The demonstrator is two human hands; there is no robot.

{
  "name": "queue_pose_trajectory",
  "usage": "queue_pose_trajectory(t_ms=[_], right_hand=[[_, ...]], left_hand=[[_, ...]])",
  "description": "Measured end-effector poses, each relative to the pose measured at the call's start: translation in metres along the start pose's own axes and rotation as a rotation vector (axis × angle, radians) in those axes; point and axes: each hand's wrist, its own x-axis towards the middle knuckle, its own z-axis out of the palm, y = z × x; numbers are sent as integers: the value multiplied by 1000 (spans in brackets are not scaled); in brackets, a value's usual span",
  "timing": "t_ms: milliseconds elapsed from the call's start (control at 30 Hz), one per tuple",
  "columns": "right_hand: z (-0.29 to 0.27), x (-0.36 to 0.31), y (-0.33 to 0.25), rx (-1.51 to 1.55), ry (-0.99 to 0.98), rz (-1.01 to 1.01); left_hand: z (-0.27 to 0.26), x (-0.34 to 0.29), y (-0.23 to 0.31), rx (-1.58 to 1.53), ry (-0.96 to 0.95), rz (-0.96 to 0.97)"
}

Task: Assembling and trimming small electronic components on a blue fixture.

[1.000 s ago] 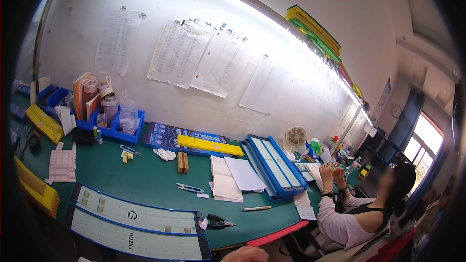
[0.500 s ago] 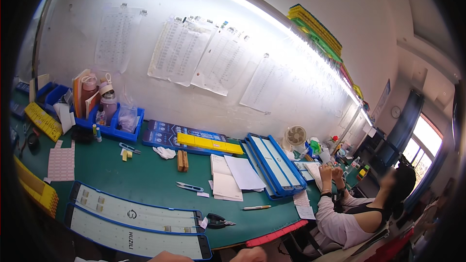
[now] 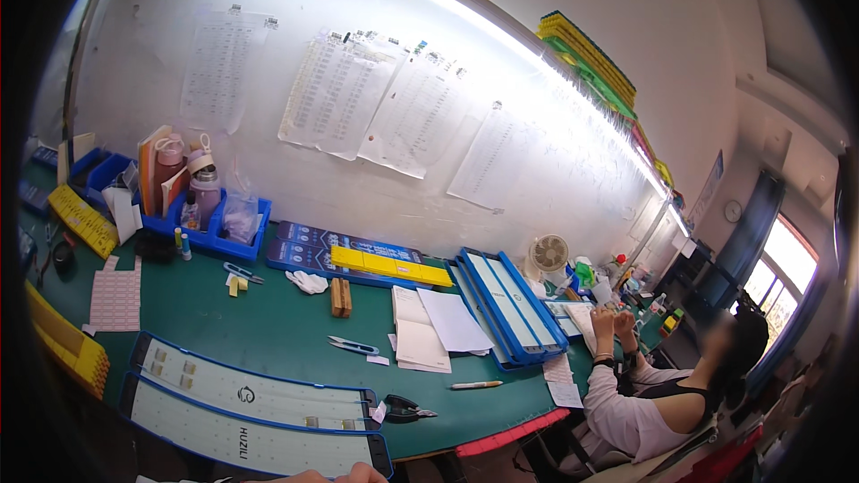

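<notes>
At the lower edge of the head view, only the top of my left hand (image 3: 309, 477) shows. Close beside it on the right are the bent knuckles of my right hand (image 3: 361, 473). The picture's edge cuts off the fingers of both, so anything in them is hidden. Just beyond lies a long pale tray with a blue rim (image 3: 210, 453), its surface bare but for lettering. A second such tray (image 3: 295, 398) lies against its far side, with several small clear-and-gold pieces in pairs. Black-handled pliers (image 3: 407, 410) rest at the trays' right end.
Light-blue snips (image 3: 354, 346), a pen (image 3: 475, 385), wooden blocks (image 3: 341, 298) and an open notebook (image 3: 420, 340) lie across the green table (image 3: 268, 331). Stacked blue-rimmed trays (image 3: 510, 300) stand farther right. A co-worker (image 3: 644, 411) sits at the right with both hands raised.
My right hand has moved left, close to my left hand, and lower in the picture. The view has shifted slightly. The trays and pliers stay put.
</notes>
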Motion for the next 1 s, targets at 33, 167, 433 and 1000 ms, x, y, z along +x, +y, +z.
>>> queue_pose_trajectory(t_ms=[33,167,433,1000], right_hand=[[2,2,-6,10,-18,-14],[5,-7,-30,-262,-8,-36],[1,-31,-72,-570,113,-178],[-39,-76,-99,-606,69,-752]], left_hand=[[0,-3,11,3,66,-5],[6,9,-6,71,138,282],[8,20,-3,110,-28,206],[60,88,-75,330,-208,424]])
